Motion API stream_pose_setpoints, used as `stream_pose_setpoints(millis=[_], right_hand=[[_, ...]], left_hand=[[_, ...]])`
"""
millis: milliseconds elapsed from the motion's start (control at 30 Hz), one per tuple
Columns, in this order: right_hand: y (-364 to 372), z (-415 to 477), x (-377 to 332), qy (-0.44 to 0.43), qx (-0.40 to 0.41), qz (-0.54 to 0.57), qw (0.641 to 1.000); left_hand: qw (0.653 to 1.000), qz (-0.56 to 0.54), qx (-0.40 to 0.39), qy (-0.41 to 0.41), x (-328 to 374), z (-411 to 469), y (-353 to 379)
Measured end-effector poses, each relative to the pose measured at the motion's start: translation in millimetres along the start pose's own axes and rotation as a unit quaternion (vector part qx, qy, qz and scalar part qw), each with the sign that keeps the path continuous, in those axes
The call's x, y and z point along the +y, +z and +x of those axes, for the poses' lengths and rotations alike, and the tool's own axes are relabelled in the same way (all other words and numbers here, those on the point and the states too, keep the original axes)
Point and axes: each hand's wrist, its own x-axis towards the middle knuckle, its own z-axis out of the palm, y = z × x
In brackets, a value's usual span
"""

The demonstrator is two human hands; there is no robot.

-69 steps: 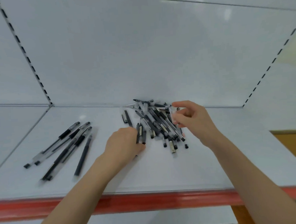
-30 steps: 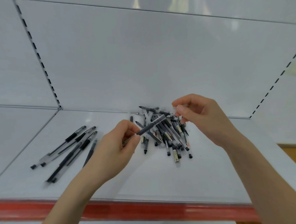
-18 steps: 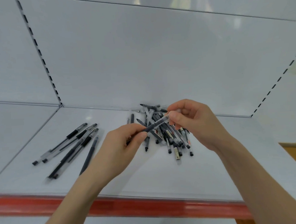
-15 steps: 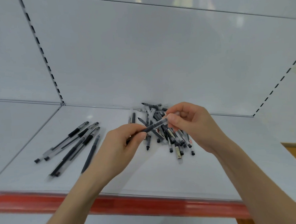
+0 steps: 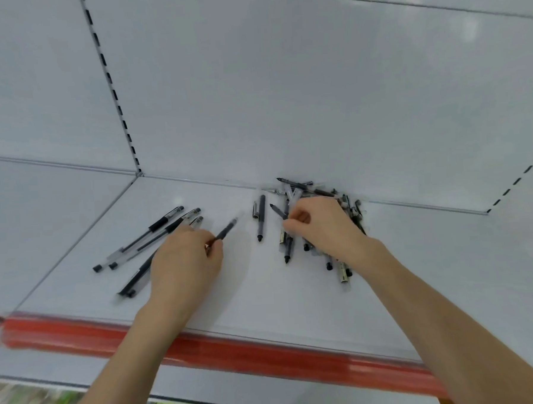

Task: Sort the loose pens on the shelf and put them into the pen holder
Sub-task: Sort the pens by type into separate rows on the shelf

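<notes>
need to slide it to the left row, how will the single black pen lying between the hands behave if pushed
The lone pen looks slim, stiff and round, so a sideways push would probably roll it rather than slide it. It seems light, and the shelf looks smooth and glossy, so pushed endwise it may skid easily.

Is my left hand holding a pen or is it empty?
Holding: the left hand pinches a dark pen, its far end sticking out past the fingers.

on the shelf [image 5: 295, 305], sorted pens [image 5: 150, 238] lie left of the pen heap [image 5: 349, 210].
</notes>
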Motion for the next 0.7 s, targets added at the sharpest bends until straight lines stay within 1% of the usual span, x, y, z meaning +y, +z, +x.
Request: stream_pose_setpoints(millis=[67, 133, 233, 300, 367, 433, 500, 567, 633, 700], right_hand=[[6, 3, -4, 0.005, -0.014, -0.074, 0.997], [7, 6, -8, 0.018, -0.024, -0.114, 0.993], [7, 9, -9, 0.039, -0.044, -0.131, 0.99], [7, 8, -7, 0.047, -0.043, -0.102, 0.993], [5, 5, -6, 0.055, -0.029, -0.021, 0.998], [-1, -2, -9, 0.049, -0.012, 0.097, 0.994], [-9, -13, -15, 0.032, 0.006, 0.199, 0.979], [-14, -23, -20, 0.013, 0.026, 0.245, 0.969], [-16, -32, -24, -0.008, 0.047, 0.255, 0.966], [-17, -41, -26, -0.02, 0.067, 0.27, 0.96]], left_hand=[[0.999, 0.047, -0.016, -0.004, -2, -3, 1], [0.997, 0.074, -0.028, -0.008, -5, -4, -1], [0.996, 0.087, -0.032, -0.002, -6, -2, -2], [0.998, 0.058, -0.029, 0.016, -3, 0, -2], [0.998, -0.039, -0.026, 0.029, 4, 2, -1], [0.985, -0.166, -0.043, 0.023, 16, 5, -2], [0.951, -0.299, -0.078, 0.0, 32, 6, -3], [0.902, -0.417, -0.11, -0.03, 48, 6, -4], [0.865, -0.482, -0.134, -0.042, 61, 6, -4], [0.848, -0.51, -0.14, -0.036, 69, 6, -4]])
